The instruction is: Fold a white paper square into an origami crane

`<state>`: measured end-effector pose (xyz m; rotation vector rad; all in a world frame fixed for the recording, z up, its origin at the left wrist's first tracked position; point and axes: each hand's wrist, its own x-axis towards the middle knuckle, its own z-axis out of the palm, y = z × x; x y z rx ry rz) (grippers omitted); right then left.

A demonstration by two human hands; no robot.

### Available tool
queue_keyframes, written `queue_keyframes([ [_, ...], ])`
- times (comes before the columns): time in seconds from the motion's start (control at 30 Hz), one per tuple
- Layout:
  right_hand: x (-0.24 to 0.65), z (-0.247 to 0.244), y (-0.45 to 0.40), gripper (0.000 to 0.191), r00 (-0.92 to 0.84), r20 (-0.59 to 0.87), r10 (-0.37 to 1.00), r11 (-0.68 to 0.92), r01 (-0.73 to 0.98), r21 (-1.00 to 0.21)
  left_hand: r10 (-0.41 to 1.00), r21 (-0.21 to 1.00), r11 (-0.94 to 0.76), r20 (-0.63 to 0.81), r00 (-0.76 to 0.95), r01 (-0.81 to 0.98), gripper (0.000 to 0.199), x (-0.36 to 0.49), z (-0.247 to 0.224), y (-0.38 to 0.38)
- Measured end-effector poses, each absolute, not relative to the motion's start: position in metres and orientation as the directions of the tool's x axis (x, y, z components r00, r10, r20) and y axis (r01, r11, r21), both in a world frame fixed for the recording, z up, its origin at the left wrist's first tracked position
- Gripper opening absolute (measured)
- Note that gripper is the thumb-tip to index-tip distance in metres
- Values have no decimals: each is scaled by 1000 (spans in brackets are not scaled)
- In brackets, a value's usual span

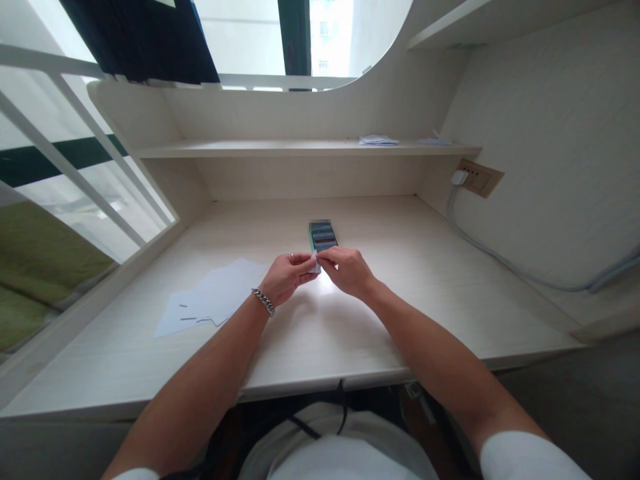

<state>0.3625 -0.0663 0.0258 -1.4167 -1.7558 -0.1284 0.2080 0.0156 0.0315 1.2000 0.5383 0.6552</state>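
Note:
A small piece of white paper (315, 264) is held up between both hands above the pale desk (360, 340). My left hand (289, 275) has its fingers closed on the paper's left side; it wears a ring and a chain bracelet. The fingertips of my right hand (347, 268) pinch the paper at its top right. Just beyond the fingers lies a phone (323, 236) in a green-edged case, its near end partly hidden by the hands. White sheets (220, 293) with a few dark marks lie on the desk, left of my left hand.
A shelf (280, 148) across the back holds folded paper (379, 140) toward its right. On the right wall a white plug (459, 177) sits in a socket plate (481, 178), and its grey cable (520, 272) runs down along the desk's right side. White rails (75, 110) stand at the left.

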Motion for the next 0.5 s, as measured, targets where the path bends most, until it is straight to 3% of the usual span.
queue_keyframes([
  [0.5, 359, 28, -69, 22, 19, 663, 749, 227, 932, -283, 699, 948, 264, -60, 713, -179, 34, 209, 28, 18],
])
